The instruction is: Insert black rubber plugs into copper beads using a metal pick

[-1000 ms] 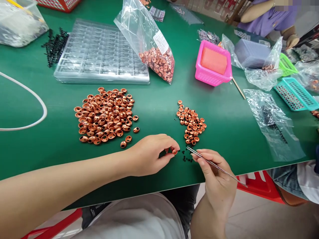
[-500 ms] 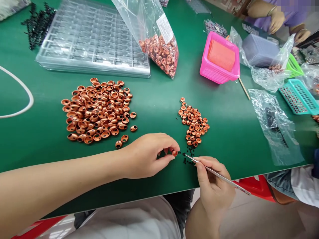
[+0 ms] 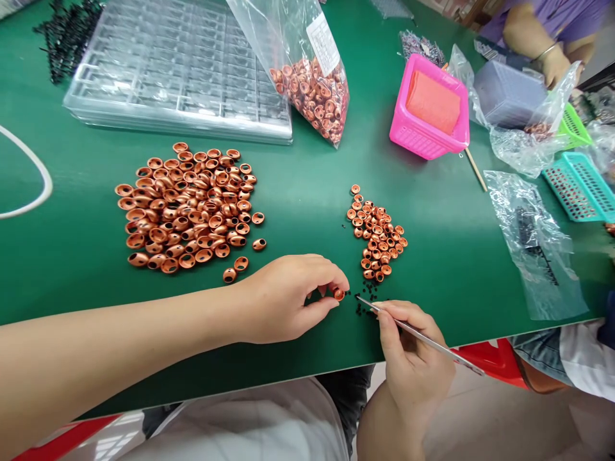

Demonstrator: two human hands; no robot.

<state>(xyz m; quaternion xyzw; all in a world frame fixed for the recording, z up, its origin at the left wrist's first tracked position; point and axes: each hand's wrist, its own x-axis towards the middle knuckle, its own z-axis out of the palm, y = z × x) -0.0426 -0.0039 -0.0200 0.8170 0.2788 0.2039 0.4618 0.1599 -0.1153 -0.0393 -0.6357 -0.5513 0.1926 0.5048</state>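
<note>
Left hand (image 3: 294,299): pinches copper cup (image 3: 339,294)
Right hand (image 3: 417,352): grips tweezers (image 3: 423,337) near black bits (image 3: 359,308)
Table edge (image 3: 240,387): beneath right hand
Open tabletop (image 3: 305,198): between copper piles (image 3: 187,210)

No text can be read. At 12 o'clock, a white label (image 3: 323,45) sits on the clear bag (image 3: 289,35), tilted so that its upper end leans toward 11 o'clock. It bears fine dark print in rows, too small and blurred to make out; its words and any numbers stay illegible at this size.
</note>
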